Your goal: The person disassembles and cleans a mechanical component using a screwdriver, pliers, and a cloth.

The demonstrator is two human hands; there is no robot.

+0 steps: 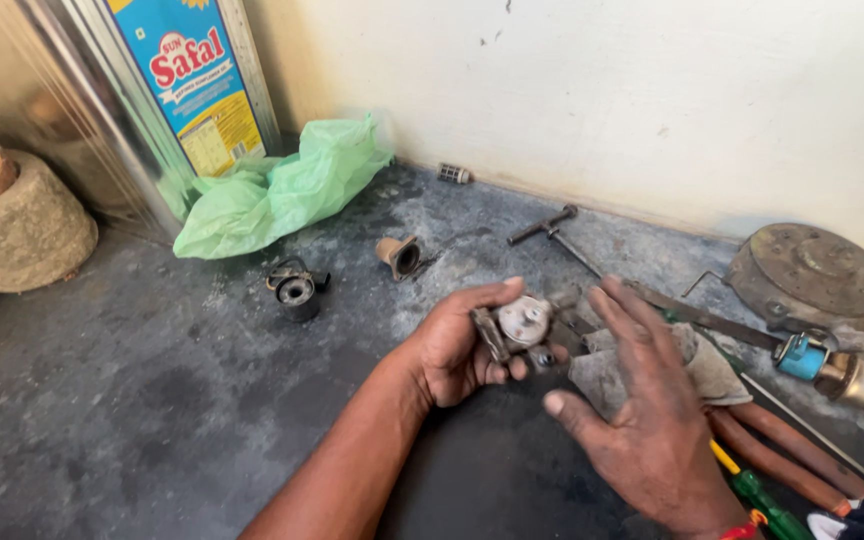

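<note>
My left hand [457, 345] grips a small grimy metal part with a pale round face [522, 322], held above the dark floor. My right hand [642, 415] hovers just right of it with fingers spread, holding nothing. Under that hand lies a dirty grey rag [707, 368]. A black cylindrical part [295, 290] and a tan funnel-shaped fitting [399, 255] rest on the floor beyond my left hand.
A green plastic bag [272, 190] lies by a shiny metal tin [122, 90] at the back left. A T-handled tool [552, 228], a rusty round cover [812, 270], a blue and brass part [832, 370], copper tubes [782, 455] and a green-handled screwdriver [767, 505] lie at right.
</note>
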